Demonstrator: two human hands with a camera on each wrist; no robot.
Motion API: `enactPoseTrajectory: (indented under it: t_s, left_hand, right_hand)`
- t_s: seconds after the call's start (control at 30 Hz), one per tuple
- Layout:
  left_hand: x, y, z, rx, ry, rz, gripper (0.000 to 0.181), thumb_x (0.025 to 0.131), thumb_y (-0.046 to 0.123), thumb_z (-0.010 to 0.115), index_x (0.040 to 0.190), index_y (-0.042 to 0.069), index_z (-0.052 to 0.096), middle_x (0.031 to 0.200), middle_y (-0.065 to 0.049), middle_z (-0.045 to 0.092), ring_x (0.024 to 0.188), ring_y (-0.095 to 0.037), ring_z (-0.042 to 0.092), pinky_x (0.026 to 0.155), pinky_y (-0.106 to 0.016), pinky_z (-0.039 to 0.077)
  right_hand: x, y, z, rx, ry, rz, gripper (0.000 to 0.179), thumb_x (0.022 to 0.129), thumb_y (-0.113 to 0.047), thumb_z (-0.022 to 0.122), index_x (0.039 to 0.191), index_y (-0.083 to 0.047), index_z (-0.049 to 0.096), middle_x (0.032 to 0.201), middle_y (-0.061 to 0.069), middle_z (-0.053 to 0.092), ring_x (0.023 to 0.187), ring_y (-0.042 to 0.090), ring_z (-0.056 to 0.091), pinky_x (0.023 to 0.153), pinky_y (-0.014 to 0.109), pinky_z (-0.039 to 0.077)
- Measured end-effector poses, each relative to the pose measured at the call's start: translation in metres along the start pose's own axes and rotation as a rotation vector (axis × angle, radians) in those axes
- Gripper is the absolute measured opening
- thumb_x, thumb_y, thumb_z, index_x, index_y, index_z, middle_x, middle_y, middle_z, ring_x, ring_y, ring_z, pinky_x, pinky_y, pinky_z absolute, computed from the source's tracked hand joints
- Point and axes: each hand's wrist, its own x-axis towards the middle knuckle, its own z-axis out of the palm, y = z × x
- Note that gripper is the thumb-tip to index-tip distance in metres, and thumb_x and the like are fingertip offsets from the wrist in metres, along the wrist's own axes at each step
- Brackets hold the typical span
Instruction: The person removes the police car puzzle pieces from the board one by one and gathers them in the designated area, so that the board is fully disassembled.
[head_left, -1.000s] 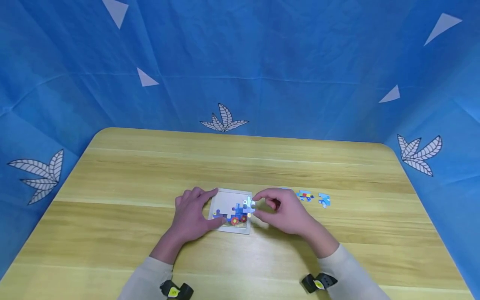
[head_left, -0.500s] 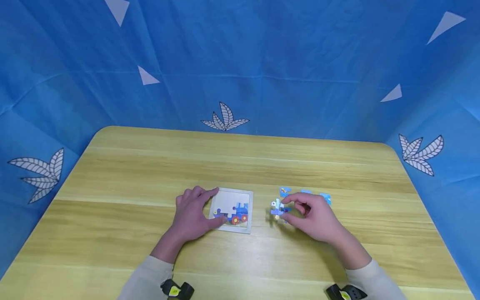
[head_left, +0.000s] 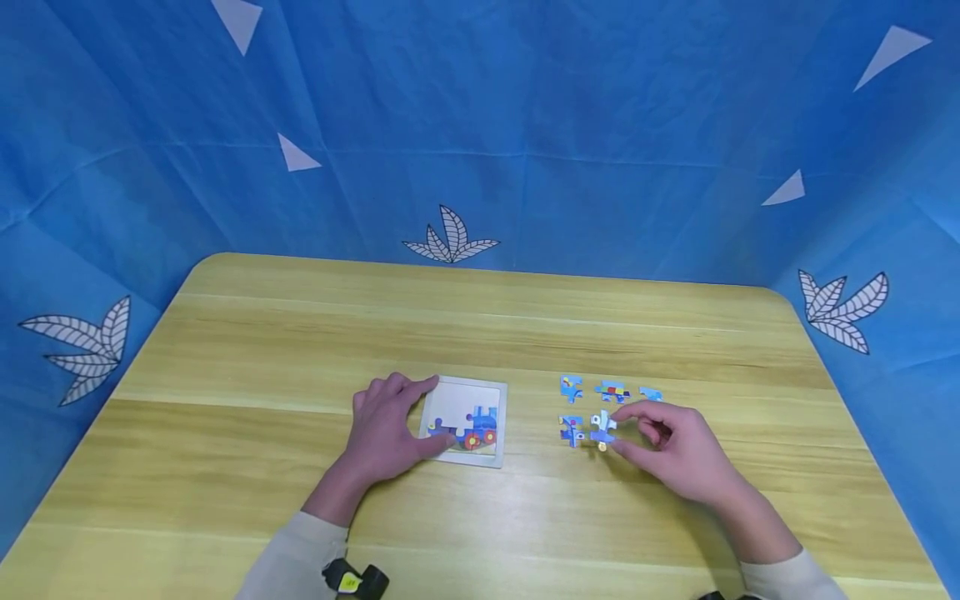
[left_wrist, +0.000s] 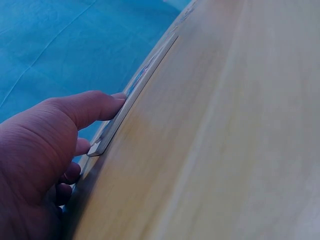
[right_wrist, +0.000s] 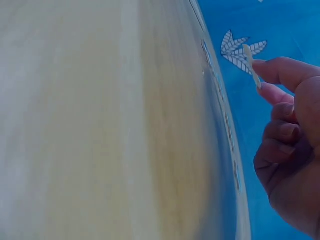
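A light-framed jigsaw puzzle tray (head_left: 502, 423) lies on the table, its lower part filled with pieces picturing a blue vehicle with red wheels. My left hand (head_left: 384, 433) rests on its left side, thumb on the lower pieces and index finger at the upper left corner. In the left wrist view, the thumb (left_wrist: 102, 106) presses on the tray from above. My right hand (head_left: 678, 450) pinches a pale blue-and-white puzzle piece (head_left: 602, 422) between thumb and index finger. The right wrist view shows that puzzle piece (right_wrist: 251, 65) edge-on, raised off the table.
Loose puzzle pieces lie right of the tray: a blue one (head_left: 571, 387), one with a colourful strip (head_left: 613, 391), another blue one (head_left: 650, 394) and a darker blue one (head_left: 572, 430). Blue cloth (head_left: 517, 133) hangs behind the wooden table (head_left: 300, 325).
My right hand has carried the pinched puzzle piece rightward, from the tray's right edge to beside the loose pieces. My left hand has stayed on the tray.
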Motion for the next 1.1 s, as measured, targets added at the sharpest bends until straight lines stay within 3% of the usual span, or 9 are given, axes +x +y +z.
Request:
enactPoseTrajectory:
  t_s: [0.23, 0.43, 0.63, 1.1]
  left_hand:
    - [0.000, -0.001, 0.002, 0.002, -0.005, -0.005, 0.086, 0.069, 0.052, 0.086, 0.142, 0.016, 0.058, 0.104, 0.002, 0.051, 0.096, -0.021, 0.040, 0.086, -0.044, 0.022]
    - [0.001, -0.001, 0.002, 0.007, -0.006, -0.007, 0.087, 0.069, 0.052, 0.086, 0.142, 0.016, 0.058, 0.104, 0.002, 0.051, 0.096, -0.021, 0.040, 0.086, -0.043, 0.022]
    - [0.001, -0.001, 0.001, 0.006, -0.008, -0.008, 0.087, 0.069, 0.052, 0.086, 0.143, 0.016, 0.058, 0.104, 0.003, 0.050, 0.096, -0.021, 0.039, 0.086, -0.043, 0.021]
    - [0.000, -0.001, 0.001, 0.009, -0.006, -0.006, 0.087, 0.069, 0.052, 0.086, 0.143, 0.015, 0.057, 0.102, 0.002, 0.050, 0.095, -0.021, 0.039, 0.085, -0.043, 0.022]
  right_hand:
    - [-0.008, 0.025, -0.006, -0.032, -0.042, 0.044, 0.031, 0.076, -0.006, 0.087, 0.101, -0.015, 0.073, 0.061, -0.003, 0.042, 0.055, 0.005, 0.035, 0.050, 0.025, 0.036]
    - [-0.011, 0.032, -0.009, -0.066, -0.048, 0.056, 0.026, 0.079, -0.012, 0.087, 0.101, -0.015, 0.073, 0.062, -0.009, 0.042, 0.055, 0.006, 0.038, 0.054, 0.025, 0.037]
    - [-0.013, 0.035, -0.011, -0.090, -0.057, 0.069, 0.023, 0.081, -0.012, 0.085, 0.101, -0.014, 0.074, 0.062, -0.011, 0.042, 0.055, 0.006, 0.040, 0.061, 0.024, 0.040]
    - [-0.014, 0.043, -0.007, -0.119, -0.039, 0.046, 0.025, 0.080, -0.007, 0.084, 0.103, -0.011, 0.076, 0.061, -0.013, 0.041, 0.055, 0.005, 0.040, 0.062, 0.023, 0.040]
